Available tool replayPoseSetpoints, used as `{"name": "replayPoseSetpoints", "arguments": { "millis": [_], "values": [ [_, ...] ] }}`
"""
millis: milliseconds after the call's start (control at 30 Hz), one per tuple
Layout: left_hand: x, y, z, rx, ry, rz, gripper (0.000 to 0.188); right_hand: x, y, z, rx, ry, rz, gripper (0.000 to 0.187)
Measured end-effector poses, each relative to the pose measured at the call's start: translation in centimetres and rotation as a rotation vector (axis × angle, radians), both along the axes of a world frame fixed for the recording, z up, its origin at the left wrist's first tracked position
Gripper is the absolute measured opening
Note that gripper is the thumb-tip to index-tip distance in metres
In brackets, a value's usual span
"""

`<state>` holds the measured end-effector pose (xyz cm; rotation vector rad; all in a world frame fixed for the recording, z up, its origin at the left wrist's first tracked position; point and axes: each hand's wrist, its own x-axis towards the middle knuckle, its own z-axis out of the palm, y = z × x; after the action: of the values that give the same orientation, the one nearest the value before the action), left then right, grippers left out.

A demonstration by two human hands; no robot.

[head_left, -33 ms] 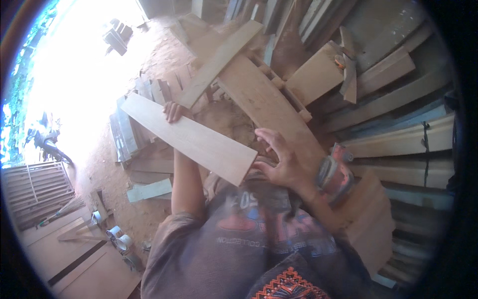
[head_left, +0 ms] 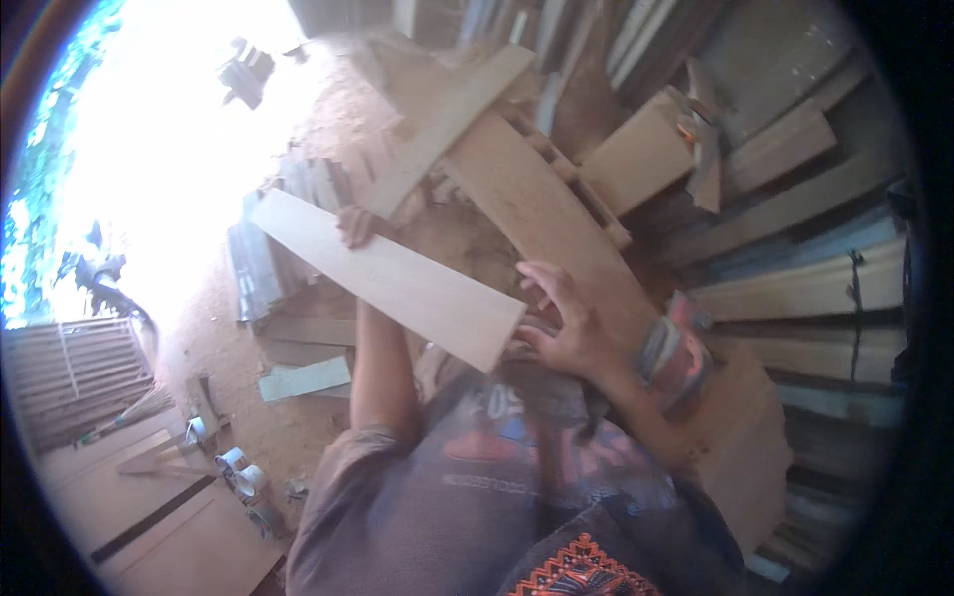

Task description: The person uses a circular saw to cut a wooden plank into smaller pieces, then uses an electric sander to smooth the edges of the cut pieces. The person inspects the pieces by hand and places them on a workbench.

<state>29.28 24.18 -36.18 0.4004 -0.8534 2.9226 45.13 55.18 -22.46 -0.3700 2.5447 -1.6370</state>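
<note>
A pale, flat wooden board (head_left: 397, 283) slants across in front of my chest, its right end nearest my body. My left hand (head_left: 355, 226) grips its far long edge, fingers folded over the top face; the thumb is hidden beneath. Close to the board's right end is my right hand (head_left: 561, 318), its fingers curved and spread apart with nothing between them. Whether its thumb brushes the board's end I cannot tell. By my right forearm sits a red and grey tool, apparently a power sander (head_left: 676, 358).
A long plank (head_left: 556, 209) lies beyond my right hand, and another plank (head_left: 452, 124) crosses its far end. Stacked boards (head_left: 805, 288) line the right side. Rolls of tape (head_left: 238, 472) stand at lower left beside wooden panels (head_left: 189, 546). Offcuts (head_left: 303, 379) lie on the ground.
The whole view has shifted slightly, with some blur. My left hand keeps its grip on the board, and my right hand stays by its end.
</note>
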Motion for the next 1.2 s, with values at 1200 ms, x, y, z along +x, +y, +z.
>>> {"name": "replayPoseSetpoints", "arguments": {
  "millis": [1200],
  "values": [
    [4.7, -2.0, -5.8, -1.611, -0.667, -0.662, 0.052, -22.8, 12.1, -14.1, -0.351, -0.619, -0.608, 0.031]
  ]
}}
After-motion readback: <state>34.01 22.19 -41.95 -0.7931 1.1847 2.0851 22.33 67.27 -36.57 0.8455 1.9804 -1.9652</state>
